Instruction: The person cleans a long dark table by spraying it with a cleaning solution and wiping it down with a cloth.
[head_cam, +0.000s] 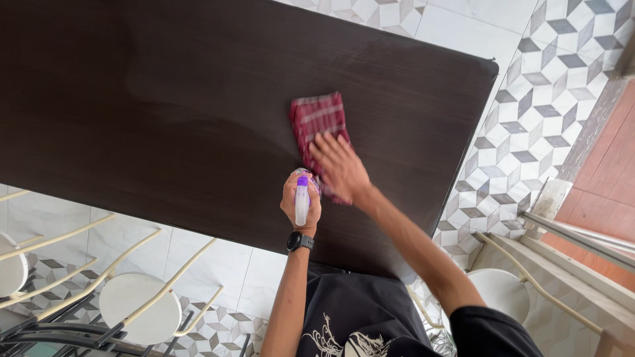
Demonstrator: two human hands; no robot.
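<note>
Red checked folded cloth (319,125) lies flat on the dark wood-grain tabletop (165,99), right of centre, well in from the right edge. Right hand (339,168) is open, fingers spread, palm pressing the cloth's near end. Left hand (301,201) sits just beside it on the near side, fist closed around a small white spray bottle with purple nozzle (301,198); black wristwatch (299,241) on that wrist.

Wiping judgement: keep the palm flat, even pressure, overlapping strokes along the grain; keep the cloth folded so it doesn't bunch. A faint hazy patch shows left of the cloth, towards the far side.

Around: white round stools with cream metal frames (139,307) tucked near-left, another (503,291) near-right, patterned grey-white floor tiles (529,132) beyond the table. Nothing sits on the tabletop in the cloth's path; the bottle hand is the only thing crowding the stroke.
</note>
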